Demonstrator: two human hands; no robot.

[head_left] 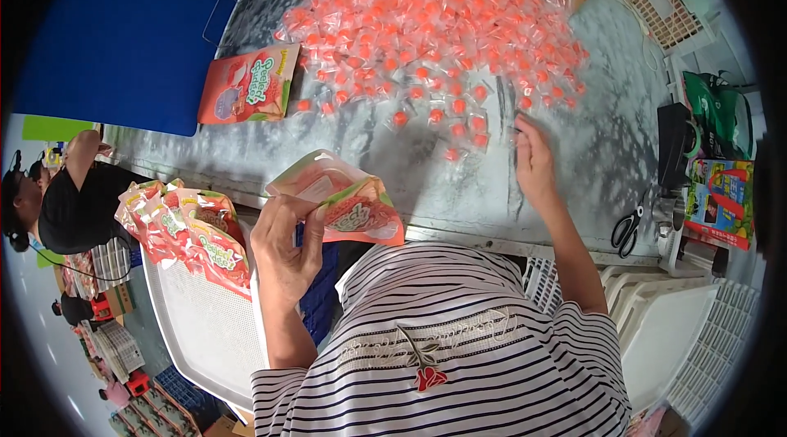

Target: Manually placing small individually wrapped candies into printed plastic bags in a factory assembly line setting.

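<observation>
My left hand (287, 244) pinches the rim of a red and green candy pouch (365, 214), whose mouth gapes above the table's near edge. Whatever lies inside the pouch is hidden. To the right, my right hand (534, 162) reaches over the grey table with its fingers stretched out and nothing visible in them. Just beyond its fingertips lies a single wrapped candy (525, 102). A broad heap of small red-orange candies (434, 19) in clear wrappers spreads across the far side, with several loose candies (457, 129) at its near edge.
A flat pouch (250, 86) lies beside a blue board (123, 35). At my left, several puffed pouches (197, 228) rest on a white tray (205, 318). Black scissors (628, 232) and a black box (674, 142) are at the right. Another person (78, 199) works at far left.
</observation>
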